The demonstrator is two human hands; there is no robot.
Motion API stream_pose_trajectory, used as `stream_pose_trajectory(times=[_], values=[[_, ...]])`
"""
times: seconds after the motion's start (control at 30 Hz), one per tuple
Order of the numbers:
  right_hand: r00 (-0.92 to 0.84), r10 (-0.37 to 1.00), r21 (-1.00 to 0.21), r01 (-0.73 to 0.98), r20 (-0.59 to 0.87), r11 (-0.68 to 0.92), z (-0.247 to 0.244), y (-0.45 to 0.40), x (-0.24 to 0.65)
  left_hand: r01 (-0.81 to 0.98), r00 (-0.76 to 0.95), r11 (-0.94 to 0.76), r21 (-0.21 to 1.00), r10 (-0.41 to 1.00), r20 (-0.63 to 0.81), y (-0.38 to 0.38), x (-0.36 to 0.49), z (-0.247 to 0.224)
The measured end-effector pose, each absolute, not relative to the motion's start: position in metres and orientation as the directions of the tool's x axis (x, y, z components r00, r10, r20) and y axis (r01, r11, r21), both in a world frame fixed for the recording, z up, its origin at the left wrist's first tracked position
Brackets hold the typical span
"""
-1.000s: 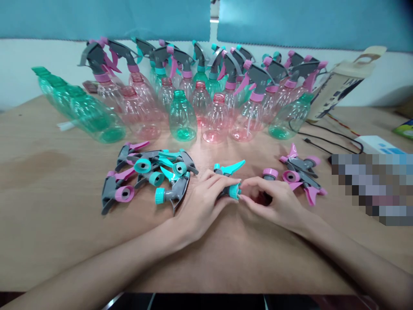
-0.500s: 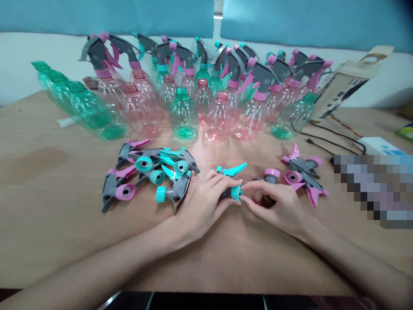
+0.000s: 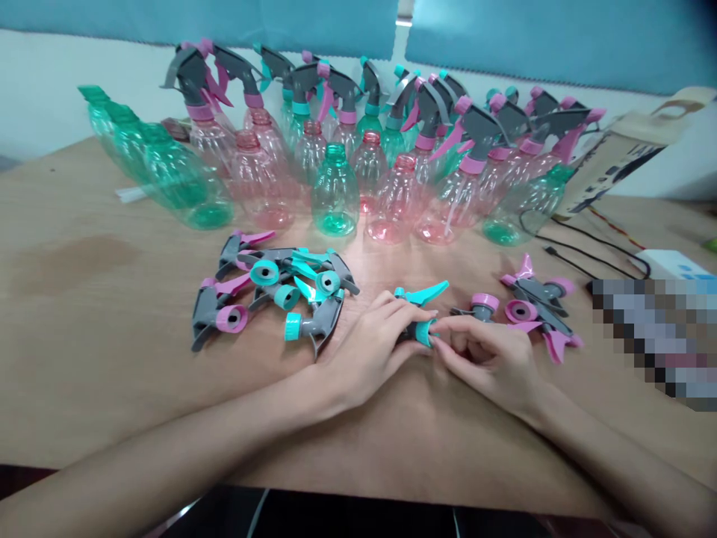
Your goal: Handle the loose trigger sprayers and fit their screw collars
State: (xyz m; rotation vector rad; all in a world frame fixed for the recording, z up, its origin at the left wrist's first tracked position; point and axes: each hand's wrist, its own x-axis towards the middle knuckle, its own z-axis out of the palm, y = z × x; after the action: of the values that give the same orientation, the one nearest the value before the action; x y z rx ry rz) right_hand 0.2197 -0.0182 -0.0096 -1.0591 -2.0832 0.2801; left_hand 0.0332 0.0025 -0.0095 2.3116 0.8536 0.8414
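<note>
My left hand [image 3: 373,347] is closed around a grey and turquoise trigger sprayer head [image 3: 424,293], which lies sideways with its collar toward the right. My right hand [image 3: 493,362] pinches at the collar's open end with thumb and forefinger; whatever small piece sits between those fingertips is hidden. Left of my hands lies a pile of loose sprayer heads [image 3: 319,323] in turquoise and pink. Just beyond my right hand rests a pink-collared sprayer head [image 3: 482,305], partly covered by it. More pink sprayer heads [image 3: 538,302] lie further right.
Behind stand several pink and green bottles, among them a green bottle [image 3: 336,194] with an uncapped neck and a pink bottle [image 3: 453,202] with its sprayer fitted. At the right are a beige tumbler [image 3: 616,153], a black cable [image 3: 602,239] and a white box [image 3: 675,265].
The camera view has shifted, so most things appear further right. My right fingertips have come closer against the collar's opening. My left hand keeps its hold on the sprayer head.
</note>
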Motion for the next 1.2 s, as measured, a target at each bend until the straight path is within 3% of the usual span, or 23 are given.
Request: stream_pose_trajectory(times=[0.33, 0.67, 0.9, 1.2], values=[[-0.375, 0.769, -0.455, 0.641, 0.517, 0.618, -0.004, -0.014, 0.23, 0.425, 0.554, -0.623, 0.656, 0.753, 0.356, 0.002, 0.033, -0.01], [-0.411, 0.823, -0.548, 0.614, 0.392, 0.568, -0.007, -0.012, 0.232, 0.462, 0.531, -0.622, 0.632, 0.765, 0.364, 0.001, 0.032, -0.011], [-0.405, 0.804, -0.582, 0.554, 0.435, 0.595, -0.011, -0.015, 0.225, 0.413, 0.561, -0.632, 0.656, 0.744, 0.364, 0.003, 0.033, -0.011], [-0.367, 0.806, -0.535, 0.609, 0.464, 0.586, -0.01, -0.019, 0.223, 0.39, 0.609, -0.664, 0.638, 0.706, 0.362, -0.001, 0.034, -0.009]])
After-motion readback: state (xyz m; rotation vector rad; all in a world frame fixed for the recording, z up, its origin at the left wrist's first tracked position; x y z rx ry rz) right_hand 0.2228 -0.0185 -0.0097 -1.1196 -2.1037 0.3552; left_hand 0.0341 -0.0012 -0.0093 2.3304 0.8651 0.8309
